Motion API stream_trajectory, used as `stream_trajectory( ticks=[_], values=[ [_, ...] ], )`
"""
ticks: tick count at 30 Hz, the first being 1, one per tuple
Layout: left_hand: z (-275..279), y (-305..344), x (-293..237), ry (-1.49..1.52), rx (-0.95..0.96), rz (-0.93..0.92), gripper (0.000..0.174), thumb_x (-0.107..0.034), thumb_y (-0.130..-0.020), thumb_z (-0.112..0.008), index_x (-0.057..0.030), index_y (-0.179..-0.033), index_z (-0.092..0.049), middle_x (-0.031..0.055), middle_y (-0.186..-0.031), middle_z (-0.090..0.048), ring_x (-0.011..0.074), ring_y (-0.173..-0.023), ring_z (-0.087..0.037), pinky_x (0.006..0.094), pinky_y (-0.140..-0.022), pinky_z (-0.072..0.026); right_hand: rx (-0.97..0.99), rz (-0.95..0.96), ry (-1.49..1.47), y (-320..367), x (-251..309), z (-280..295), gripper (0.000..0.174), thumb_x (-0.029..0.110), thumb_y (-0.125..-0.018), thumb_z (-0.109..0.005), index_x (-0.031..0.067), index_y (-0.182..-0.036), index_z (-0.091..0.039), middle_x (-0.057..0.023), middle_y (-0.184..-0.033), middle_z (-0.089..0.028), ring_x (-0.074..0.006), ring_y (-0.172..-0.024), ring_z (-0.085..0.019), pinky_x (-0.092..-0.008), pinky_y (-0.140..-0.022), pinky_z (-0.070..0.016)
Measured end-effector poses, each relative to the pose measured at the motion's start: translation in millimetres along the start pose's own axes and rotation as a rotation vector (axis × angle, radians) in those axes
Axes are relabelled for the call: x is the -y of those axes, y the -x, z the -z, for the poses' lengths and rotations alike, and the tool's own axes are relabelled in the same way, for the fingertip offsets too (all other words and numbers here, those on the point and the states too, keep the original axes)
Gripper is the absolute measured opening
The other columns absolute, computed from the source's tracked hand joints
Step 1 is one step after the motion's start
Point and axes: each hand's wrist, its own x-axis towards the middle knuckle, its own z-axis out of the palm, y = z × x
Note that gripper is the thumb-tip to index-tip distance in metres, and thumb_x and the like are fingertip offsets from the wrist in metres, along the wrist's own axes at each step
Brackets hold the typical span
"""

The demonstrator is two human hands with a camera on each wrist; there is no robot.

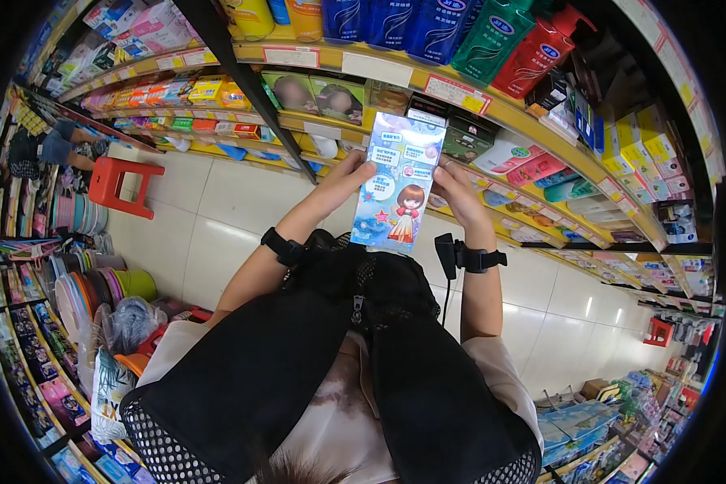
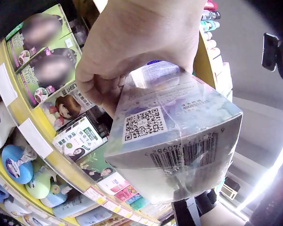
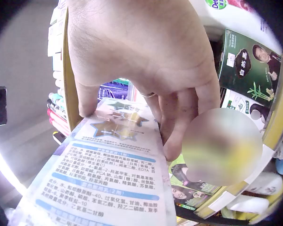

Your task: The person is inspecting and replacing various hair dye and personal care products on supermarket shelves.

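Observation:
A tall light-blue cardboard box (image 1: 395, 181), printed with a cartoon girl and text panels, is held upright in front of the chest. My left hand (image 1: 348, 179) grips its left side. On the opposite side, my right hand (image 1: 460, 192) holds it with thumb and fingers. The left wrist view shows the box's end (image 2: 179, 165) with a barcode, and a QR code on the adjoining face. Small printed text covers the side (image 3: 104, 174) in the right wrist view, where a ring shows on one finger.
Store shelves curve ahead, carrying pump bottles (image 1: 395, 24), green boxes (image 1: 339, 101) with portraits and yellow-and-white boxes (image 1: 641, 149). Red stools stand on the tiled floor (image 1: 226, 218), one at left (image 1: 125, 187), another at far right (image 1: 658, 331). Basins (image 1: 77, 302) are stacked at left.

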Motion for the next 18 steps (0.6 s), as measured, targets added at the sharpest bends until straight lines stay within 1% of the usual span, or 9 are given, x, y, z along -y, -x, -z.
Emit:
stream_trajectory(
  ticks=[6,8,9,11,12,13,15,16,18],
  values=[
    [-2,-6,8,0.025,-0.062,-0.042,0.042,-0.035,-0.079,-0.052,0.0023,-0.097,-0.046,0.0062,-0.087,-0.052,0.012,-0.08,-0.048,0.0248,-0.071,-0.0394,-0.055,-0.004,0.019,-1,0,-4,0.055,0.033,-0.081,-0.049,-0.0041,-0.12,-0.035,-0.0125,-0.108,-0.049,-0.0158,-0.095,-0.049,-0.0279,-0.083,-0.0382],
    [2,-12,20,-0.133,-0.244,-0.084,0.049,-0.037,-0.071,-0.062,0.0022,-0.096,-0.046,0.0092,-0.084,-0.054,0.0165,-0.073,-0.052,0.0275,-0.066,-0.0419,-0.212,0.036,0.255,-5,-4,-12,0.061,0.031,-0.081,-0.051,-0.0047,-0.123,-0.027,-0.0161,-0.111,-0.047,-0.0182,-0.097,-0.049,-0.0293,-0.084,-0.0374],
    [1,-11,18,-0.133,-0.242,-0.084,0.049,-0.037,-0.071,-0.062,0.0022,-0.096,-0.046,0.0092,-0.084,-0.054,0.0165,-0.073,-0.052,0.0275,-0.066,-0.0419,-0.215,0.036,0.255,-2,0,-21,0.061,0.031,-0.081,-0.051,-0.0047,-0.123,-0.027,-0.0161,-0.111,-0.047,-0.0182,-0.097,-0.049,-0.0293,-0.084,-0.0374],
    [-3,-7,6,-0.619,-0.462,-0.242,0.059,-0.038,-0.059,-0.07,0.0019,-0.096,-0.046,0.0139,-0.082,-0.056,0.0235,-0.069,-0.055,0.031,-0.063,-0.0433,-0.144,0.051,0.156,5,14,-42,0.071,0.029,-0.079,-0.055,-0.005,-0.127,-0.015,-0.0202,-0.117,-0.04,-0.0227,-0.103,-0.045,-0.0308,-0.087,-0.036],
    [-7,-4,0,-0.734,-0.485,-0.288,0.064,-0.036,-0.053,-0.073,0.002,-0.097,-0.045,0.0175,-0.084,-0.054,0.0299,-0.074,-0.054,0.0356,-0.065,-0.0429,-0.122,0.044,0.144,-2,6,-42,0.084,0.026,-0.074,-0.062,-0.0045,-0.128,-0.006,-0.0209,-0.123,-0.032,-0.0256,-0.11,-0.039,-0.0312,-0.089,-0.0343],
    [-10,-2,-2,-0.736,-0.488,-0.289,0.064,-0.036,-0.053,-0.073,0.002,-0.097,-0.045,0.0175,-0.084,-0.054,0.0299,-0.074,-0.054,0.0356,-0.065,-0.0429,-0.119,0.046,0.144,-8,-4,-43,0.084,0.026,-0.074,-0.062,-0.0045,-0.128,-0.006,-0.0209,-0.123,-0.032,-0.0256,-0.11,-0.039,-0.0312,-0.089,-0.0343],
    [-16,2,-4,-0.936,-0.502,-0.457,0.068,-0.035,-0.053,-0.072,0.0026,-0.1,-0.041,0.0184,-0.088,-0.051,0.0325,-0.079,-0.052,0.0388,-0.069,-0.0415,-0.163,0.258,0.158,-20,-21,-47,0.095,0.026,-0.066,-0.068,-0.0046,-0.128,-0.003,-0.021,-0.125,-0.029,-0.0272,-0.114,-0.033,-0.0321,-0.091,-0.0327],
    [-21,4,-5,-0.936,-0.508,-0.461,0.068,-0.035,-0.053,-0.072,0.0026,-0.1,-0.041,0.0184,-0.088,-0.051,0.0325,-0.079,-0.052,0.0388,-0.069,-0.0415,-0.199,0.268,0.097,-24,-27,-49,0.099,0.022,-0.06,-0.073,-0.0037,-0.127,-0.005,-0.0198,-0.123,-0.03,-0.026,-0.114,-0.033,-0.0326,-0.091,-0.0321],
    [-30,8,-5,-0.995,-0.481,-0.482,0.07,-0.034,-0.053,-0.071,0.0032,-0.102,-0.038,0.0193,-0.091,-0.049,0.0337,-0.083,-0.05,0.0402,-0.071,-0.04,-0.296,0.281,0.07,-30,-30,-47,0.098,0.022,-0.059,-0.074,-0.0035,-0.126,-0.007,-0.0196,-0.122,-0.031,-0.0254,-0.113,-0.034,-0.0324,-0.091,-0.0323]
  ],
)
